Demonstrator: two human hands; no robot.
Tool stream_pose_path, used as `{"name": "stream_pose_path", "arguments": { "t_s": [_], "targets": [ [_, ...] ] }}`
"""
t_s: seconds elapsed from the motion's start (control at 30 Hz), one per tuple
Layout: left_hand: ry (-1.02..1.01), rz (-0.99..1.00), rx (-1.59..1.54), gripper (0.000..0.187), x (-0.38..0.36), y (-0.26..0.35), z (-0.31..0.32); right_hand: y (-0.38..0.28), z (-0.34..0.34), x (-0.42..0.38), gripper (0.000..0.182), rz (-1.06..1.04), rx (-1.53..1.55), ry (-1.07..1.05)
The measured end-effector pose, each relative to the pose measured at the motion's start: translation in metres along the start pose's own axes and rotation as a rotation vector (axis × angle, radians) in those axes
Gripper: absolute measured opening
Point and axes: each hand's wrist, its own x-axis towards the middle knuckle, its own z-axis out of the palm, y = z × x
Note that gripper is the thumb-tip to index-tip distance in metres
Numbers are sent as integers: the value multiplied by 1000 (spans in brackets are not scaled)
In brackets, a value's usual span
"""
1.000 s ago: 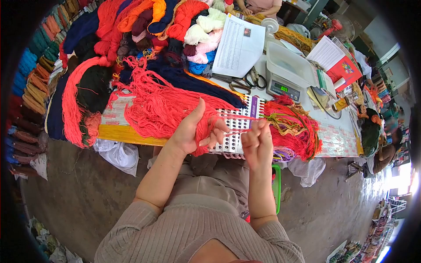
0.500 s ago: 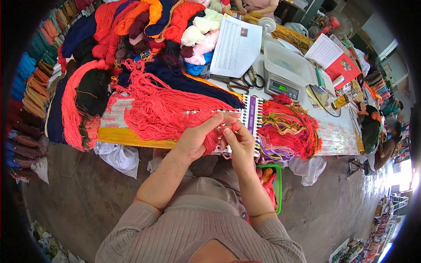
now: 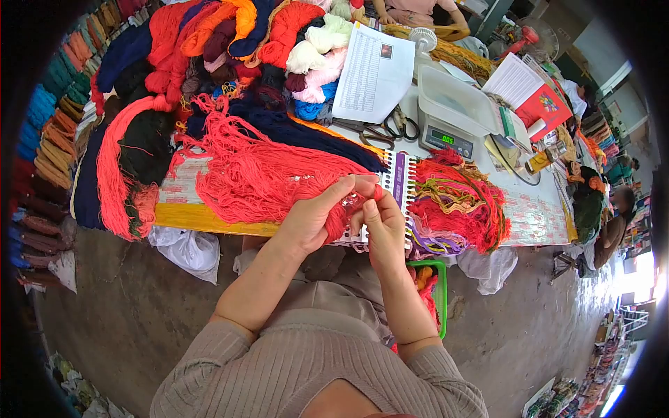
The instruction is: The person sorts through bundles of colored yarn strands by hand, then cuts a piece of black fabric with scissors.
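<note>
A long bundle of coral-red yarn (image 3: 261, 171) lies across the near part of the table, its right end running into my left hand (image 3: 322, 209). The fingers of that hand are wrapped round the yarn. My right hand (image 3: 380, 221) is close beside it, thumb and fingers pinched on coral-red strands. Under and behind both hands lies a white punched card with a purple strip (image 3: 399, 177). Right of the card is a heap of mixed red, green and purple threads (image 3: 460, 202).
Coloured skeins (image 3: 289, 35) are piled at the back left. Behind the hands are a printed sheet (image 3: 373, 73), black scissors (image 3: 402, 127) and a scale (image 3: 449, 141) under a clear tray (image 3: 456, 97). A green basket (image 3: 440, 299) stands below the table edge. Another person's arm (image 3: 456, 24) shows at the back.
My right hand's fingers have shifted slightly on the strands, with the thumb now more upright. At the back, the other person's arm has moved out over the yellow yarn.
</note>
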Motion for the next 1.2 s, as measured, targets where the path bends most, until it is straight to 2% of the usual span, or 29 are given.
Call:
{"name": "stream_pose_path", "arguments": {
  "t_s": [0.07,0.1,0.2,0.33,0.37,0.47,0.53,0.57,0.6,0.63,0.7,0.73,0.77,0.8,0.83,0.9,0.93,0.97,1.0,1.03,1.07,1.1,1.13,1.17,1.2],
  "targets": [
    [42,2,30,35,0,-1,2,-2,-1,0,19,-7,-197,-19],
    [41,11,41,35,0,-2,2,-1,-2,0,19,-8,-196,-17],
    [61,18,25,33,0,-2,2,0,-2,1,18,-15,-179,-25],
    [112,56,-64,30,1,2,-1,-2,3,-3,17,-19,40,27],
    [290,112,-22,30,3,1,5,-2,-5,-3,18,31,21,-60],
    [221,92,119,32,0,15,1,-19,-13,-7,16,231,-401,-214],
    [213,100,445,37,1,23,-7,-22,-19,-5,14,-48,-683,-152],
    [127,9,551,40,-3,35,-11,-31,-25,-2,13,-119,-773,-48],
    [93,-104,409,39,-4,45,-26,-34,-40,6,11,-285,-701,55],
    [59,-217,267,39,-3,56,-42,-44,-56,16,10,-509,-821,146],
    [153,-99,107,39,-5,86,-57,-80,-76,21,19,-562,-665,287],
    [255,-39,45,38,-6,102,-70,-96,-89,24,23,-557,-202,166],
    [276,25,25,38,-7,119,-92,-114,-100,22,25,-524,112,119],
    [288,84,17,37,-10,134,-109,-123,-132,26,29,-481,302,155],
    [297,116,-21,36,-13,149,-132,-143,-133,25,27,-431,538,330],
    [310,170,-92,35,-25,179,-171,-162,-183,26,20,-373,561,-149],
    [314,192,-124,35,-33,193,-185,-173,-196,28,18,-397,563,16],
    [404,228,-94,33,-41,208,-195,-185,-209,29,16,-418,562,182],
    [436,248,-96,32,-50,225,-212,-195,-237,32,17,-413,473,172],
    [584,329,-59,32,-56,237,-210,-205,-274,35,18,-407,384,162],
    [590,395,-47,31,-67,253,-226,-220,-319,38,18,-417,297,223],
    [447,384,-90,28,-83,282,-277,-239,-362,37,19,-424,208,285],
    [517,475,-109,25,-98,305,-301,-260,-394,33,21,-526,120,467],
    [1028,696,84,26,-96,313,-280,-282,-396,27,20,-648,92,748],
    [465,786,-140,31,-130,348,-357,-313,-484,17,19,-701,111,853]
  ]
}}
